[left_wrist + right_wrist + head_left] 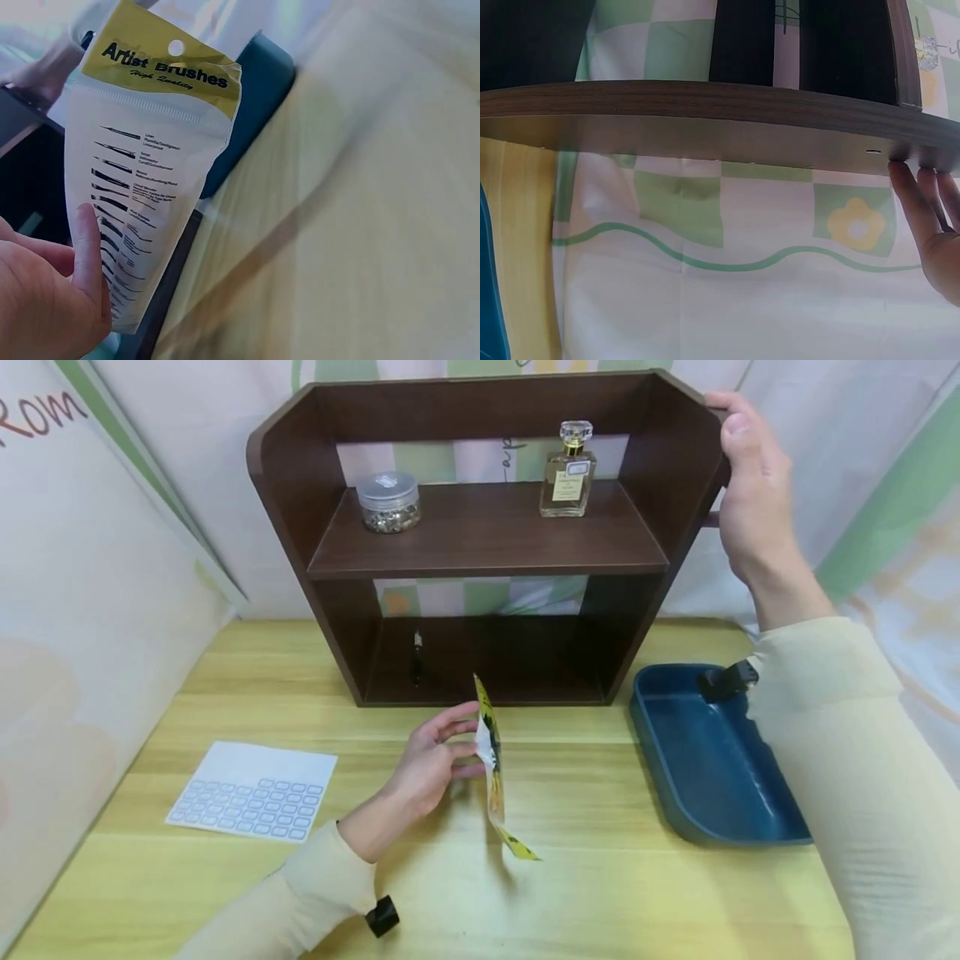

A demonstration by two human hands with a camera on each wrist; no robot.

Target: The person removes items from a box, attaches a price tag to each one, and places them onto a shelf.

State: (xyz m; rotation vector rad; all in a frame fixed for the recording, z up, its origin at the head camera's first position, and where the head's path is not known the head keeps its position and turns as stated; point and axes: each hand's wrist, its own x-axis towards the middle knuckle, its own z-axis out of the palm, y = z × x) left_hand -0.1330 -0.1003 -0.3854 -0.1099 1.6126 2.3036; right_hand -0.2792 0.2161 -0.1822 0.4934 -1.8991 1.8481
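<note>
My left hand [423, 768] holds a flat yellow-and-white packet [491, 752] in front of the shelf, turned nearly edge-on in the head view. In the left wrist view, the packet [150, 172] reads "Artist Brushes" and shows a column of brush drawings, with one finger lying across its face. My right hand [761, 493] is raised to the upper right side of the dark brown shelf [487, 572]. Seen from the right wrist, the fingers [915, 199] are fairly straight, their tips against the side panel.
A lidded clear jar [388, 503] and a perfume bottle [568, 477] stand on the upper shelf. A black pen [417, 658] lies on the lower one. The label sheet [251, 792] is at the left; a blue bin [705, 760] sits under the right forearm.
</note>
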